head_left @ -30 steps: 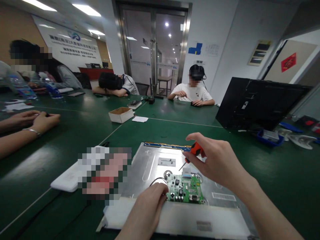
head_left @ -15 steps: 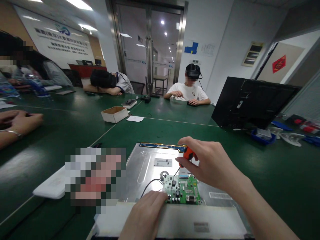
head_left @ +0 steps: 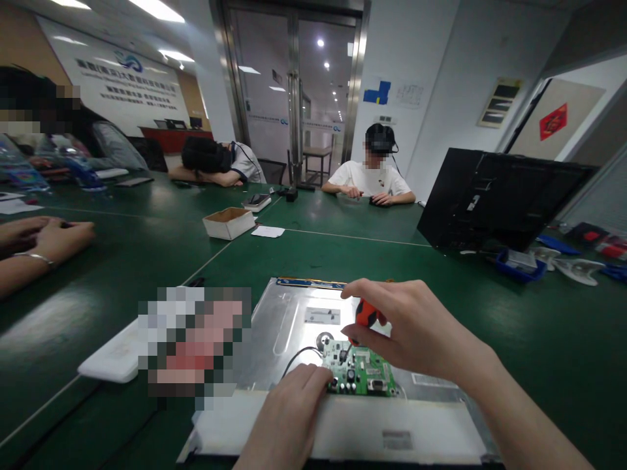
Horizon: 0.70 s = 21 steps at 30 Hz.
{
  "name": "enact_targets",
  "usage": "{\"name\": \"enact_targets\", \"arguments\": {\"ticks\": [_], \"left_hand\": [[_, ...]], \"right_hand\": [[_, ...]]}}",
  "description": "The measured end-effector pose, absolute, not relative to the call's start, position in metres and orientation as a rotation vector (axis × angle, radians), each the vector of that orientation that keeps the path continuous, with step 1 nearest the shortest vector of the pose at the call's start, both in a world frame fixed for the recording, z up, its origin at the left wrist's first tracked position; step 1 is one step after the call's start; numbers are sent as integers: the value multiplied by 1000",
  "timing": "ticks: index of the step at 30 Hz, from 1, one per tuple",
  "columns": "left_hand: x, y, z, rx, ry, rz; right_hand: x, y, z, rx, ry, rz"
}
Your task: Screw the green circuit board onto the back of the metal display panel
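A silver metal monitor back panel [head_left: 289, 329] lies flat on the green table in front of me. A small green circuit board [head_left: 363, 375] sits on it near the front. My right hand [head_left: 411, 329] is closed round an orange-handled screwdriver [head_left: 366, 314], its tip down at the board's upper left. My left hand [head_left: 289, 418] rests on the panel with loosely curled fingers touching the board's left edge by a black cable [head_left: 296, 358]. It holds nothing I can see.
A white flat object [head_left: 110, 362] lies left of the panel beside a blurred patch. A black monitor shell [head_left: 494, 199] leans at the right, with a blue tray [head_left: 519, 264] near it. A cardboard box [head_left: 229, 223] stands mid-table. Other people sit round the table; someone's hands [head_left: 44, 238] rest at left.
My right hand has come down and left with the screwdriver, from above the panel's far edge to the board's top left. The left hand has stayed at the board's edge.
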<state>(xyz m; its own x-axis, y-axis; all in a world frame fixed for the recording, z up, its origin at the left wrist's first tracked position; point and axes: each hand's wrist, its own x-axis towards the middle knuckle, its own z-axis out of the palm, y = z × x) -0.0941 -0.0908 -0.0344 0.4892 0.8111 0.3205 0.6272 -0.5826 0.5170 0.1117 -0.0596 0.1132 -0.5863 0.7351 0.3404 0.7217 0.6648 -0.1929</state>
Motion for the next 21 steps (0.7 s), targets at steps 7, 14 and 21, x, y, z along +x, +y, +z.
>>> {"name": "enact_targets", "arguments": {"ticks": [7,14,21], "left_hand": [[-91,-91,-27,2349,1176,787],[-91,-91,-31,2354,1207,777],[-91,-90,-32,2343,1221,779]], "right_hand": [[108,-61,110,-1077,-2532,27],[101,-63,106,-1025,-2584,30],[98,-64,102,-991,-2584,87]]}}
